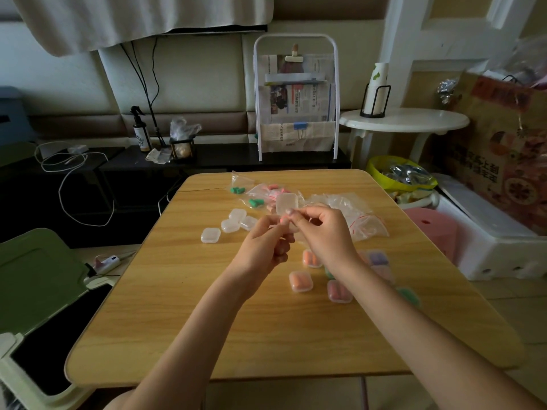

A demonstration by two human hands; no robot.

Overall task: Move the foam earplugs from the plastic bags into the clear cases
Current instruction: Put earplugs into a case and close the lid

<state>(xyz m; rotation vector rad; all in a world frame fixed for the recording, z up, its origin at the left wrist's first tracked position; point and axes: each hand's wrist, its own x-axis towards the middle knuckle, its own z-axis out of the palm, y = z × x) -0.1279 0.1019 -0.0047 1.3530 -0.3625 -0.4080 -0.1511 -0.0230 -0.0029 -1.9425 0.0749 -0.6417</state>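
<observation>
Both grips, left hand (268, 242) and right hand (322, 229), pinching open clear case (285, 204) mid-table (177, 291).

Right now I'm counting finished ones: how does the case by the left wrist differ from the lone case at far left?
The case by the left wrist holds orange earplugs; the lone case at far left looks empty. The first lies nearer the person, the second farther left. Both are small, clear and closed, lying flat on the table.
</observation>
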